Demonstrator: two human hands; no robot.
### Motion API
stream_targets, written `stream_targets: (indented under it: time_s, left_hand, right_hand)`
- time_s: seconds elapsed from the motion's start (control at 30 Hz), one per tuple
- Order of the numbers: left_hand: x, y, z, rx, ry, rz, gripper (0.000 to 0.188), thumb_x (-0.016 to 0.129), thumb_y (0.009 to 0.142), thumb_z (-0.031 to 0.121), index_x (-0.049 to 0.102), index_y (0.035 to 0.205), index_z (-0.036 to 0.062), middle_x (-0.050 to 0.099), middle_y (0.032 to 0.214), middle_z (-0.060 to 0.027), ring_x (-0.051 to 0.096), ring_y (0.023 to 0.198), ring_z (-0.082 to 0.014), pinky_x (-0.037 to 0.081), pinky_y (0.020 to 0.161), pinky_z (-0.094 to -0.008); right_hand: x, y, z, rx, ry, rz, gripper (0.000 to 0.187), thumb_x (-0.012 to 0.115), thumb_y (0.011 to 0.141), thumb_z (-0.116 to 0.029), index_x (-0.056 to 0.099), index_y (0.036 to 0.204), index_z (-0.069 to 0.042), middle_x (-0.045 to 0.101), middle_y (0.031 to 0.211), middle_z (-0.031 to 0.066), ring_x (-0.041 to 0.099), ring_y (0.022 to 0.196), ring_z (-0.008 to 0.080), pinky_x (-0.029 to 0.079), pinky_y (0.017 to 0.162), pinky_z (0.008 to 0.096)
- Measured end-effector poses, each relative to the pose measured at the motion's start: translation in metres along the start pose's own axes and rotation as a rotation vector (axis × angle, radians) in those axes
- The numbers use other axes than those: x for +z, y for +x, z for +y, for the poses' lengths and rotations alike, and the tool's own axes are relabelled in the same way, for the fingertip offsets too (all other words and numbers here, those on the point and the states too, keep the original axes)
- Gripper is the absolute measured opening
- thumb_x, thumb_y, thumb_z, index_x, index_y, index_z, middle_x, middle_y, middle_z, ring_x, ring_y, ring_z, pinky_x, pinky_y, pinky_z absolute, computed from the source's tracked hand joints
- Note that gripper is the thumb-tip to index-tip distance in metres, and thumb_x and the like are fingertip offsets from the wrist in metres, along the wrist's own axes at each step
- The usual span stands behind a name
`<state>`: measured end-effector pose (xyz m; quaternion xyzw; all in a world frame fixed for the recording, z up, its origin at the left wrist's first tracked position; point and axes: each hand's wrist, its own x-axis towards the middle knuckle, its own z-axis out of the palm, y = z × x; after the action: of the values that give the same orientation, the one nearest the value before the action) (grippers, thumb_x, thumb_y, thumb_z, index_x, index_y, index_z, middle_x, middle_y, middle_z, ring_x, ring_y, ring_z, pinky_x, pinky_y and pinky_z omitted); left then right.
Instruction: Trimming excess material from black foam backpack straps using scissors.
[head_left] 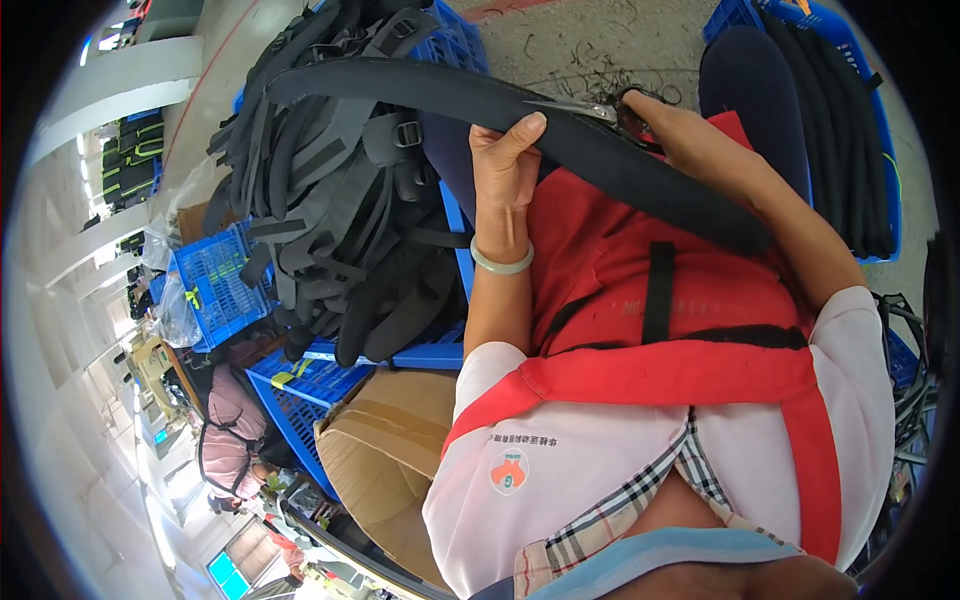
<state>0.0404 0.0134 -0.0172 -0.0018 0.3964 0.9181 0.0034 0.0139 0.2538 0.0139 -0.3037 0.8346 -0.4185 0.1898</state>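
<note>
A long, curved black padded strap (640,185) stretches across in front of me above my lap. My left hand (507,160) is closed on its near edge at about the middle, thumb on top. My right hand (700,145) grips a pair of scissors (590,110), its fingers through the dark handles. The metal blades point left and lie over the far edge of the strap, close to my left thumb. Whether they touch the fabric I cannot tell. Beneath the strap, a red apron (610,250) covers my lap.
At the left, a big heap of black straps with buckles (340,180) spills over blue crates (215,275). Another blue crate (890,205) at the right holds several black padded strips. Black scraps (640,85) litter the floor ahead. A cardboard box (390,440) stands beside me, lower left.
</note>
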Motion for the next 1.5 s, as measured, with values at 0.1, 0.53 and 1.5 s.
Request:
stream_targets:
  time_s: [0.1, 0.53, 1.5]
  left_hand:
    - [0.004, -0.002, 0.0, -0.015, -0.033, 0.028, 0.022, 0.068, 0.078, -0.007, 0.066, 0.097, 0.0051, 0.068, 0.097, -0.0081, 0.065, 0.089, -0.0212, 0.052, 0.086, -0.0359]
    - [-0.002, -0.001, -0.004, -0.08, -0.065, 0.023, 0.02, 0.067, 0.08, -0.005, 0.065, 0.098, 0.0043, 0.068, 0.094, -0.0091, 0.066, 0.086, -0.0215, 0.053, 0.082, -0.0354]
    - [0.005, -0.002, -0.004, -0.07, 0.019, 0.034, 0.018, 0.068, 0.082, 0.001, 0.065, 0.099, 0.004, 0.067, 0.096, -0.0081, 0.064, 0.089, -0.0215, 0.051, 0.085, -0.0365]
  right_hand:
    - [0.003, 0.001, -0.006, 0.063, -0.019, -0.046, 0.043, 0.064, 0.081, -0.013, 0.039, 0.115, -0.002, 0.059, 0.103, 0.0263, 0.056, 0.098, 0.0456, 0.045, 0.075, 0.0466]
    - [0.03, 0.01, 0.04, -0.046, -0.071, 0.01, 0.038, 0.06, 0.084, -0.014, 0.04, 0.115, -0.004, 0.062, 0.08, 0.0247, 0.06, 0.079, 0.0445, 0.047, 0.066, 0.0477]
    - [0.025, 0.013, 0.01, -0.02, -0.141, 0.083, 0.048, 0.065, 0.079, -0.011, 0.039, 0.119, -0.004, 0.062, 0.095, 0.0257, 0.059, 0.094, 0.0451, 0.047, 0.074, 0.0481]
